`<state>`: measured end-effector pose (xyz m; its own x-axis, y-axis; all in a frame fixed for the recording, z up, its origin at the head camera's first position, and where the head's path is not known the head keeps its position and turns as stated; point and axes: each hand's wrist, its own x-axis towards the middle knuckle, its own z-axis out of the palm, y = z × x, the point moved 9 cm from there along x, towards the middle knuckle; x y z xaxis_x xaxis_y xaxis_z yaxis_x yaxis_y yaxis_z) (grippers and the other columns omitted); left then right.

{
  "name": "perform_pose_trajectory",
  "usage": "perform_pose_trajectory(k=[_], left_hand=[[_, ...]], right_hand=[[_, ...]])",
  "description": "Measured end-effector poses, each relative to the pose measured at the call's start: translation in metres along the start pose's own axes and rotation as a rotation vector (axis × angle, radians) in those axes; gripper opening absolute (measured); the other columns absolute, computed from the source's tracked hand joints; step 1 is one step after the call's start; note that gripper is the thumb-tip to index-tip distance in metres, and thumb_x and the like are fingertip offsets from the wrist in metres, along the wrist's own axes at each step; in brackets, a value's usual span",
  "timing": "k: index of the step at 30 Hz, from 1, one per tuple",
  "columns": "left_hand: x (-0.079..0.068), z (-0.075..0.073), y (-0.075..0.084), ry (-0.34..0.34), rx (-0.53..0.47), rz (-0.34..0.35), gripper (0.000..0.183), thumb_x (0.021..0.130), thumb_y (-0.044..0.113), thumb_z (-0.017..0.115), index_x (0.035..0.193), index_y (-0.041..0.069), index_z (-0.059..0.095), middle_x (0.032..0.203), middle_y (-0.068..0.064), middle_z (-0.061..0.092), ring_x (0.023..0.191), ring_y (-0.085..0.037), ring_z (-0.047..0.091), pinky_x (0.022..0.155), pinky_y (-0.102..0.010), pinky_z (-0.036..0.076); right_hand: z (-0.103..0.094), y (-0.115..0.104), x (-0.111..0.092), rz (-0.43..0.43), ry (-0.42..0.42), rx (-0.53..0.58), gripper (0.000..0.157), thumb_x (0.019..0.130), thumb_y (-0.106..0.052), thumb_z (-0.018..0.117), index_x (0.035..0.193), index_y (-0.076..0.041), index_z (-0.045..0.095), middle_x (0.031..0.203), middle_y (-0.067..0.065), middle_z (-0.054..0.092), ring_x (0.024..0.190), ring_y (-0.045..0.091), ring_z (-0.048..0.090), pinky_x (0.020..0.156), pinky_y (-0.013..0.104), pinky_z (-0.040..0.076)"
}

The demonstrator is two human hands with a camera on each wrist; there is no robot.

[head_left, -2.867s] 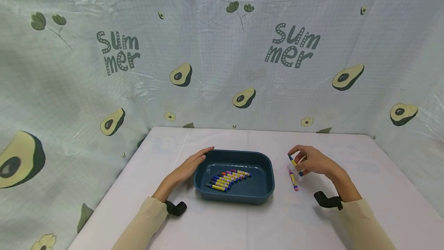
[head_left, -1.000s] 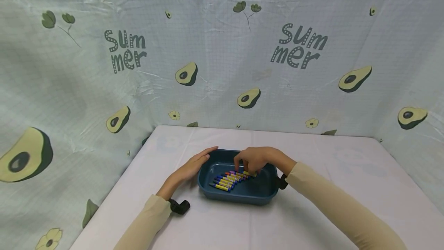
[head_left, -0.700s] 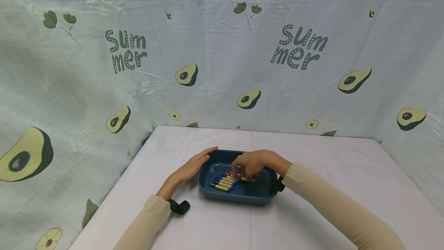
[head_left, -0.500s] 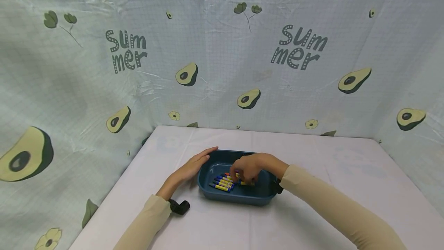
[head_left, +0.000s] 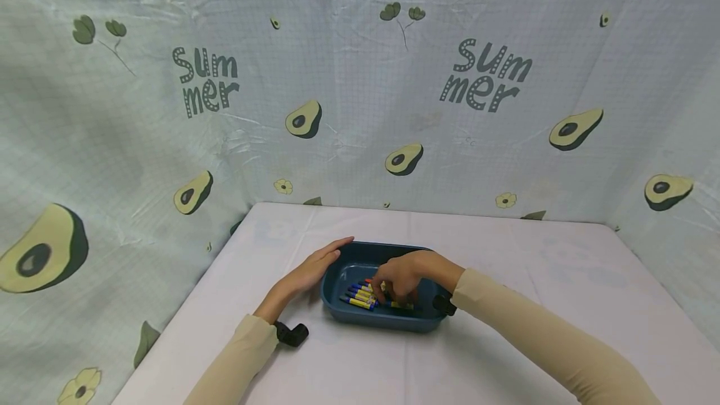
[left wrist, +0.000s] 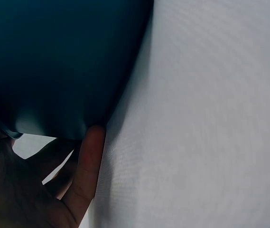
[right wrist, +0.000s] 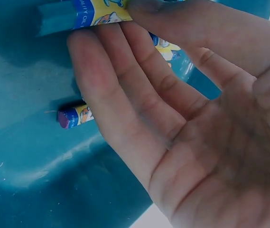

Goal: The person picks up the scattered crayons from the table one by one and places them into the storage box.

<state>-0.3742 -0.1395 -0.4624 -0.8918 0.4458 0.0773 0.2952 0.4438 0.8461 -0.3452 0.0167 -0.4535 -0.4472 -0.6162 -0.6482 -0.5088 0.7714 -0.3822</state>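
Note:
Inside a dark blue tray [head_left: 382, 324], my right hand [head_left: 402, 277] reaches down and pinches a crayon [right wrist: 104, 12] with a blue-and-yellow wrapper between thumb and fingers. The crayon's teal end points left in the right wrist view. Beneath those fingers lies a purple-ended crayon [right wrist: 70, 118], partly covered. A slanting row of crayons [head_left: 360, 295] occupies the tray's left half; its right end is hidden by the hand. My left hand [head_left: 309, 270] rests along the tray's left side with straight fingers, one fingertip [left wrist: 93, 140] touching the outer wall.
The tray stands on a table covered with pale cloth [head_left: 349, 367]. A printed avocado curtain [head_left: 349, 80] hangs behind and along the sides. Each wrist carries a black camera mount [head_left: 292, 334]. My right sleeve [head_left: 540, 324] covers part of the table's right side.
My right hand has gone from the table's right side into the tray, then shifted toward its near wall with a crayon. The left hand has stayed at the tray.

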Motion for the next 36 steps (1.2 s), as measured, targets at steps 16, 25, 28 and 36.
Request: perform_pose_trajectory(k=[16, 25, 28, 36], left_hand=[[0.000, 0.001, 0.002, -0.002, 0.009, 0.022, 0.049, 0.114, 0.021, 0.028, 0.162, 0.017, 0.034, 0.169, -0.009, 0.033, 0.159, -0.032, 0.025, 0.129, -0.058, 0.020], [-0.001, 0.000, 0.000, 0.008, 0.000, 0.010, 0.049, 0.114, 0.020, 0.028, 0.163, 0.018, 0.034, 0.169, -0.008, 0.033, 0.159, -0.032, 0.026, 0.130, -0.058, 0.019], [-0.001, 0.001, 0.000, 0.003, 0.002, 0.008, 0.049, 0.114, 0.021, 0.029, 0.163, 0.018, 0.034, 0.170, -0.008, 0.033, 0.159, -0.031, 0.025, 0.130, -0.057, 0.019], [-0.001, 0.000, 0.001, 0.006, -0.005, -0.001, 0.049, 0.114, 0.024, 0.029, 0.163, 0.018, 0.034, 0.170, -0.007, 0.033, 0.160, -0.030, 0.025, 0.130, -0.056, 0.019]], right_hand=[[0.003, -0.005, -0.002, 0.002, -0.021, -0.041, 0.030, 0.092, 0.007, 0.063, 0.102, -0.021, 0.071, 0.102, -0.004, 0.066, 0.087, 0.013, 0.065, 0.070, 0.035, 0.064], [-0.010, 0.000, -0.013, -0.035, 0.048, 0.003, 0.024, 0.091, 0.000, 0.072, 0.102, -0.021, 0.071, 0.102, -0.002, 0.066, 0.086, 0.014, 0.066, 0.072, 0.036, 0.064], [-0.015, 0.002, -0.020, -0.084, 0.083, 0.000, 0.020, 0.092, -0.002, 0.072, 0.104, -0.018, 0.071, 0.102, -0.001, 0.067, 0.084, 0.013, 0.066, 0.072, 0.036, 0.064], [-0.032, 0.018, -0.052, -0.216, 0.225, 0.099, 0.019, 0.094, -0.002, 0.065, 0.111, -0.008, 0.069, 0.099, 0.010, 0.071, 0.081, 0.014, 0.066, 0.071, 0.036, 0.064]])
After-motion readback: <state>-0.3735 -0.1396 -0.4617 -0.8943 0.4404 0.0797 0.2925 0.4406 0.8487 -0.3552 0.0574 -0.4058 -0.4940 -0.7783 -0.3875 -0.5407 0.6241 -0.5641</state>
